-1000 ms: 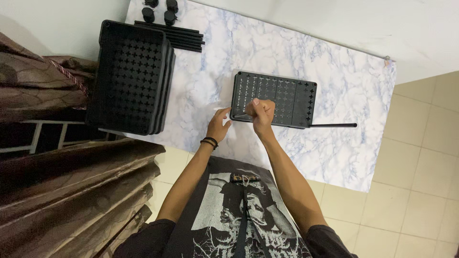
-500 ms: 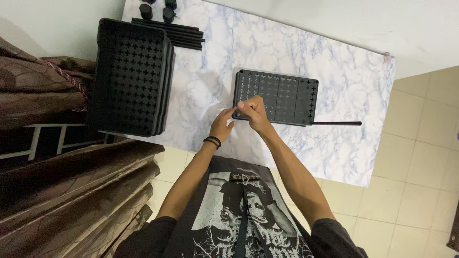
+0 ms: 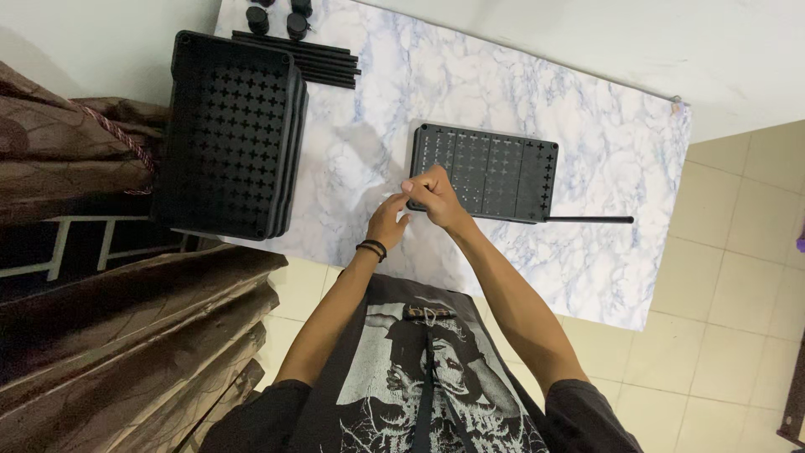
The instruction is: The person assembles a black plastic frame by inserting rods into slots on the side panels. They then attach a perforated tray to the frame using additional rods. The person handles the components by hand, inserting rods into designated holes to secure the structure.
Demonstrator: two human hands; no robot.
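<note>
Both hands at the near left corner of a flat black perforated panel [image 3: 485, 172], lying on the marble-patterned worktop [image 3: 604, 143]. Right hand [image 3: 438, 199] curled over that corner, grip closed on the panel's edge or on some small part there; too small to tell which. Left hand [image 3: 387, 220] just beside it, fingers loosely bent, resting by the worktop near the same corner; grip on anything not clear. One thin black rod [image 3: 589, 220] sticking out sideways from the panel's near right corner, seemingly already fitted. By the look of it, an early stage of assembly: one panel out and one rod in place, the left corner in hand. Plenty left: a stack of deeper black perforated trays [image 3: 228, 134] untouched at the left edge, a bundle of black rods [image 3: 314, 60] beyond it, and a few small round black caps [image 3: 277, 17] at the far edge, well apart from the hands.
</note>
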